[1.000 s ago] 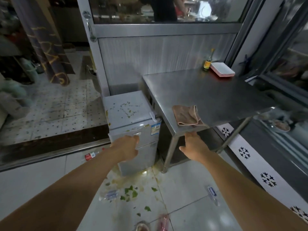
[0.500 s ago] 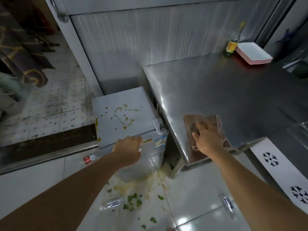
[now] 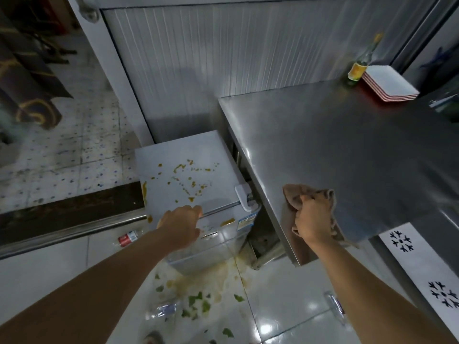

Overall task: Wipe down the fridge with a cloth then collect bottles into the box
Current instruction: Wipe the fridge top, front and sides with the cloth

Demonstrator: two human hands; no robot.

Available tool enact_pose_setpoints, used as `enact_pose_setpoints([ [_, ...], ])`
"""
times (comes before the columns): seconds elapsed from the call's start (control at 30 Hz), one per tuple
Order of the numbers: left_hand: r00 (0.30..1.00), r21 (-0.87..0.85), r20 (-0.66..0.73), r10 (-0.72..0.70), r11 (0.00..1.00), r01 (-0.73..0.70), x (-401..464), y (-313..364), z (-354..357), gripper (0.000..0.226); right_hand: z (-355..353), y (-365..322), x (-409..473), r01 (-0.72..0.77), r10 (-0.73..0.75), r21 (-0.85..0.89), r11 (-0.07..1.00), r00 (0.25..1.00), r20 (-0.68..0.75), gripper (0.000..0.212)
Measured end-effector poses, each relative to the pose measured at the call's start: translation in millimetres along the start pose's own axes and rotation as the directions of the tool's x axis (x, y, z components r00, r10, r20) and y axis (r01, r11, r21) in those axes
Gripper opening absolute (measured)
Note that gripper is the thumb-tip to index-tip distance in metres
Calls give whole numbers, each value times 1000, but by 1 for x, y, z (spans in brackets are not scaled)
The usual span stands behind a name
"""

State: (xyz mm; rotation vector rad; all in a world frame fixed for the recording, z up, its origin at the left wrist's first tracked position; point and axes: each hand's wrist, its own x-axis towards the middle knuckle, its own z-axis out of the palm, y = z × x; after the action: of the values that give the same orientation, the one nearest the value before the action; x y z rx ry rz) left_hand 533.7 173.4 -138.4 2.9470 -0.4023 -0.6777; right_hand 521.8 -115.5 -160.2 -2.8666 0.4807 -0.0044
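A small white fridge [image 3: 183,175] stands on the floor left of a steel table [image 3: 347,150]; orange-yellow stains spatter its top and front edge. My left hand [image 3: 180,225] rests on the fridge's front top edge, fingers curled over it. My right hand [image 3: 311,218] is closed on a brown cloth [image 3: 290,194] bunched at the table's near left corner. Plastic bottles lie on the floor: one with a red label [image 3: 128,238], a clear one [image 3: 164,310], another clear one [image 3: 335,304]. No box is in view.
A glass bottle with a yellow label [image 3: 359,68] and a stack of white-and-red trays [image 3: 390,83] stand at the table's far end. Spilled liquid and green leaf scraps [image 3: 198,299] cover the tiles before the fridge. A metal door sill [image 3: 69,234] runs at left.
My right hand reached from below the table edge onto the cloth and bunched it up in its grip. The view moved closer and tilted down; my left hand stayed at the fridge's front edge.
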Motion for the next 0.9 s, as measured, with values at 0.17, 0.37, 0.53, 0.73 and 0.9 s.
enact_pose_setpoints([
  [0.17, 999, -37, 13, 44, 998, -43, 3, -30, -22, 45, -3, -55, -10, 149, -143, 147, 978, 988, -52, 27],
  [0.37, 992, -48, -19, 124, 991, -125, 17, -83, -42, 44, 9, -140, -10, 158, -145, 264, 951, 987, -71, 35],
  [0.53, 992, -36, -34, 122, 992, -124, 48, -115, -37, 46, 39, -171, 1, 166, -146, 161, 973, 981, -128, 31],
  [0.73, 992, -163, -122, 41, 985, -61, 103, -136, -6, 46, 82, -186, 52, 192, -190, 4, 981, 977, -99, 52],
  [0.9, 961, -234, -275, 8, 969, -75, 147, -138, 20, 51, 143, -168, 76, 263, -248, -124, 957, 960, 128, 53],
])
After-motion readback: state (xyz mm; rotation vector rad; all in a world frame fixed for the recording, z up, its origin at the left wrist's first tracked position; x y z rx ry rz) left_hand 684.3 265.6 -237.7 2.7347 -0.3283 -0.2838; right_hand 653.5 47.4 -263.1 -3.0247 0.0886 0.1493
